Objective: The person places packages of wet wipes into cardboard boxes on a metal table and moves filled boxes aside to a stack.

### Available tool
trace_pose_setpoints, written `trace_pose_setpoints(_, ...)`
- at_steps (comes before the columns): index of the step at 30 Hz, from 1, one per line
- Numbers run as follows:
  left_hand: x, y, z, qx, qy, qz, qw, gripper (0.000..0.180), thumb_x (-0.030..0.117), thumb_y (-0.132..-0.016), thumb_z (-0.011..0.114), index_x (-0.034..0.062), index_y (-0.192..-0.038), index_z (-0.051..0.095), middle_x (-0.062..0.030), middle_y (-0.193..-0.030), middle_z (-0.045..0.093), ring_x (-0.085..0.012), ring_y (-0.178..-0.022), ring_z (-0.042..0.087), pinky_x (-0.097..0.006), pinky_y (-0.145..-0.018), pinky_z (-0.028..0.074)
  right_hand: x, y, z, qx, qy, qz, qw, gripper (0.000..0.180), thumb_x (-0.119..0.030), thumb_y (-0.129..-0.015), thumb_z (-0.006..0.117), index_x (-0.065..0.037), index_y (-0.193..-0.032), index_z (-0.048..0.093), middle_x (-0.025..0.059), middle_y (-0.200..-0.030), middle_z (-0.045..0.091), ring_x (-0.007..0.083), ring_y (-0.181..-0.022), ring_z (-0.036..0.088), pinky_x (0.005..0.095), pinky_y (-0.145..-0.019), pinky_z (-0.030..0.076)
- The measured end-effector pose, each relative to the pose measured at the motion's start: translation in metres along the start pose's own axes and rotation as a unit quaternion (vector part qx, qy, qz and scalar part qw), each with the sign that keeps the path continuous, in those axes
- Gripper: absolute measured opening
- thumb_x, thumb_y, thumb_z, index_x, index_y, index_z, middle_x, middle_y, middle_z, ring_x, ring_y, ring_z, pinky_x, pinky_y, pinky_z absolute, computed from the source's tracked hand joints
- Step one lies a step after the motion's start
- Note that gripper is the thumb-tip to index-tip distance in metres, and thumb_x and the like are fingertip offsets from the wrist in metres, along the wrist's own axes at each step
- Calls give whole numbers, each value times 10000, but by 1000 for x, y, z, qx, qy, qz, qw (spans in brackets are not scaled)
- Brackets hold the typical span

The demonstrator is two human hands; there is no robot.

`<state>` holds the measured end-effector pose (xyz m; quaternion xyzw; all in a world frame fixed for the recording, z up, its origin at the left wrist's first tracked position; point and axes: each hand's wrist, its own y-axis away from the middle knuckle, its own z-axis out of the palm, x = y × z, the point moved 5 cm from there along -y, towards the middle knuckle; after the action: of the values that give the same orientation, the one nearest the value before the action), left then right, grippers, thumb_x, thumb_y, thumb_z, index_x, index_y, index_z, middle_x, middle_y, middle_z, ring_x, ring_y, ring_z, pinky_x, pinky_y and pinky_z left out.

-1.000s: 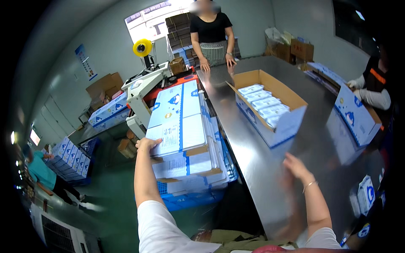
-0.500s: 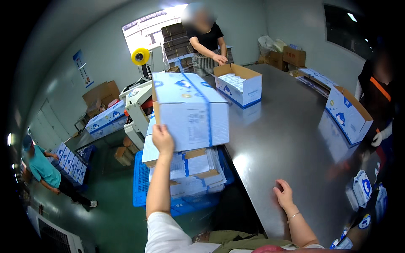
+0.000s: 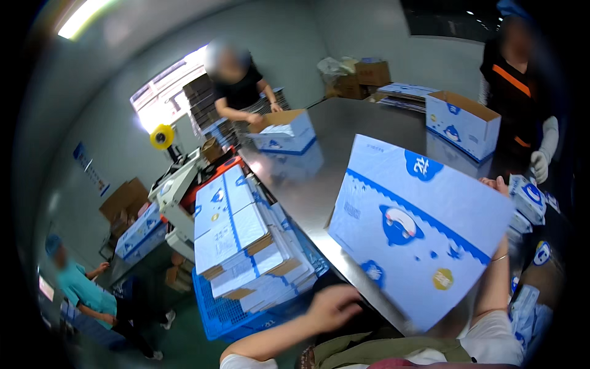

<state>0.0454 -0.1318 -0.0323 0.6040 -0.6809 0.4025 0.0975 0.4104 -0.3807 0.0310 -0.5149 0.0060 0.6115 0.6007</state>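
Observation:
A folded-flat white and blue carton [image 3: 405, 221] with a whale print is tilted up in front of me over the near part of the metal table. My right hand [image 3: 499, 186] grips its right-hand edge; the fingers show at the rim and the forearm passes behind the board. My left hand [image 3: 335, 309] is off the carton, below and left of it, blurred by motion with its fingers partly curled. To the left, a stack of more flat cartons [image 3: 230, 230] sits in a blue plastic crate [image 3: 215, 307].
The metal table [image 3: 362, 120] runs away from me. A co-worker [image 3: 243, 89] handles an open carton [image 3: 286, 132] at the far side. Another person [image 3: 516, 80] in white gloves stands right, near an open carton [image 3: 461, 126] and wrapped packs [image 3: 527, 200]. A taping machine [image 3: 178, 197] stands left.
The flat carton has moved right from above the stack to in front of me. My left hand has let go of it and my right hand has taken its edge. The view has turned right.

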Motion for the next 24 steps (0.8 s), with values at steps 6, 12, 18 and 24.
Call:
trace_pose_setpoints(6,-61,-96,-179,292,13,-110,950,902,283,-697,814,-32,-1405,353,-203,-1377,452,-302,-1283,440,-404,-1068,327,-43,46,128,-510,504,6,697,422,-294,-868,551,-51,-523,556,129,-542,544,331,-563,501,376,-677,397)
trace_pose_setpoints(12,7,-182,-108,-450,-148,-80,877,1099,512,-594,840,-45,-1411,360,-209,-1431,433,-297,-1347,395,-398,-1134,255,-4,114,60,-555,593,225,538,434,-369,-897,532,-22,-681,678,213,-694,633,405,-716,609,504,-671,472)
trace_pose_setpoints(18,-17,-232,-48,-542,-213,-257,772,983,547,-624,798,11,-1375,457,-216,-1418,440,-335,-1285,453,-392,-1120,288,-46,55,80,-450,575,-188,657,168,-147,-702,689,-76,-709,537,103,-831,535,310,-839,510,448,-771,435)
trace_pose_setpoints(24,-46,-237,-8,-133,-300,-157,931,1155,543,-574,833,9,-1450,302,-173,-1433,433,-326,-1350,374,-559,-1095,226,-62,-44,23,-268,720,332,547,696,-529,-850,602,-16,-1310,500,234,-1369,466,354,-1299,404,437,-1038,363)
